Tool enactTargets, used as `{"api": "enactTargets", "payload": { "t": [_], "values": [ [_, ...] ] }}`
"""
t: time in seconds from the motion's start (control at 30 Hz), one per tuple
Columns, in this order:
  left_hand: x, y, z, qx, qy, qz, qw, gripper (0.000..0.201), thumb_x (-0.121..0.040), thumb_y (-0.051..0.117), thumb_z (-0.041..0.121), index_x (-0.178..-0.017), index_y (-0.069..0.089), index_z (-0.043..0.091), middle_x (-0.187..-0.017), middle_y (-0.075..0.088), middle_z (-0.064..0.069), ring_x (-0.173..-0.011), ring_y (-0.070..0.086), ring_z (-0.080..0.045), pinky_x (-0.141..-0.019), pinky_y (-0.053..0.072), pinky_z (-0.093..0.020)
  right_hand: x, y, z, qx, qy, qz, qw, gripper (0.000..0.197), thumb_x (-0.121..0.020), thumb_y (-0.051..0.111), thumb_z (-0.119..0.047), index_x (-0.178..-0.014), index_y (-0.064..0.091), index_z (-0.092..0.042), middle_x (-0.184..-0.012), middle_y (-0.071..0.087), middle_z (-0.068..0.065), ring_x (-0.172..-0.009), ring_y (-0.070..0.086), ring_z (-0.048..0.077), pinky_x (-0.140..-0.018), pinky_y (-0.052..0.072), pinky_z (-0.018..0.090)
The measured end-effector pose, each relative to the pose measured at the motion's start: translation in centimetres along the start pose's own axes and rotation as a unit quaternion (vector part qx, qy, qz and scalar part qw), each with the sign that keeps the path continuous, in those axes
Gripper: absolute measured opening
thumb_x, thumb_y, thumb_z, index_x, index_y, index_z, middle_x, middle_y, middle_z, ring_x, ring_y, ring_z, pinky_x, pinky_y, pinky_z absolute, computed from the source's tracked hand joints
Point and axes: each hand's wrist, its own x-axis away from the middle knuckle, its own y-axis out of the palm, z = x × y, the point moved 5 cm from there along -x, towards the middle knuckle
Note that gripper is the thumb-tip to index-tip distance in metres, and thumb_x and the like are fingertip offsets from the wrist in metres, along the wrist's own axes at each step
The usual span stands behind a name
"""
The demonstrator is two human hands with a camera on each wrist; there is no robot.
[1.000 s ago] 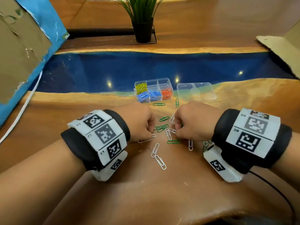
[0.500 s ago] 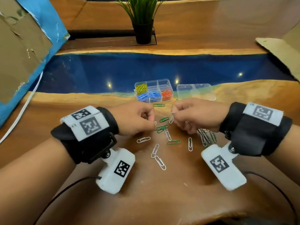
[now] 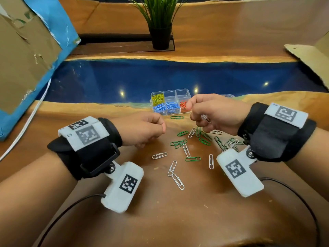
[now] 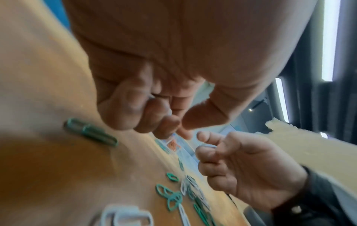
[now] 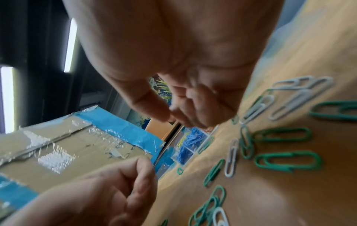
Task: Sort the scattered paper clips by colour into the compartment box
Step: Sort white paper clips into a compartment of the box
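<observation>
The clear compartment box (image 3: 170, 91) stands beyond the pile, with yellow, blue and red clips in separate cells. Green paper clips (image 3: 182, 133) and white paper clips (image 3: 159, 155) lie scattered on the wooden table in front of it. My right hand (image 3: 197, 115) hovers just right of the box and pinches a white clip (image 3: 205, 118) in curled fingers. My left hand (image 3: 160, 130) is raised over the pile's left side in a fist. In the left wrist view a pale sliver of clip (image 4: 151, 96) shows between its fingers (image 4: 166, 122). The right wrist view shows more loose clips (image 5: 287, 159).
A potted plant (image 3: 160, 32) stands at the far edge beyond a blue resin strip (image 3: 160, 77). Cardboard with blue tape (image 3: 26, 59) leans at the left, and another cardboard flap (image 3: 311, 56) sits at the right. A white cable (image 3: 26, 122) runs along the left. The clear lid (image 3: 229, 95) peeks out behind my right hand.
Both hands have lifted off the pile and turned thumb-up. The right hand has moved up toward the box with a white clip. A white clip by the left fingers has gone from the table.
</observation>
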Motion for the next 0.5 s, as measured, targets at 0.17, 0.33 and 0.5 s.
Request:
{"api": "enactTargets", "payload": {
  "t": [0.17,0.33,0.5],
  "values": [
    [-1.7,-2.5,2.0,-0.053,0.028,0.109,0.992,0.015,-0.075,0.047,0.014,-0.078,0.052,0.028,-0.071,0.053,-0.002,-0.058,0.044,-0.020,-0.055,0.036,-0.028,-1.9,0.7,-2.5,0.056,0.002,0.028,0.998,0.021,-0.087,0.035,0.003,-0.081,0.045,-0.014,-0.071,0.046,0.008,-0.054,0.037,0.015,-0.048,0.032,0.022],
    [-4.7,-5.3,5.0,-0.067,0.025,0.223,0.972,0.029,-0.086,0.042,0.007,-0.095,0.049,0.033,-0.106,0.063,-0.011,-0.087,0.061,-0.029,-0.085,0.053,-0.047,-3.7,0.8,-5.8,0.027,0.014,0.089,0.996,0.018,-0.090,0.032,0.006,-0.093,0.045,-0.006,-0.071,0.046,0.011,-0.056,0.038,0.016,-0.056,0.037,0.024],
    [-6.0,-5.5,6.2,0.040,0.005,0.250,0.968,0.025,-0.093,0.045,0.002,-0.114,0.058,0.007,-0.079,0.056,-0.005,-0.090,0.056,-0.023,-0.088,0.051,-0.036,-4.9,-0.3,-7.3,0.244,-0.037,0.118,0.962,0.024,-0.095,0.048,-0.015,-0.111,0.057,-0.001,-0.110,0.062,0.014,-0.097,0.060,0.030,-0.085,0.044,0.032]
  ]
}}
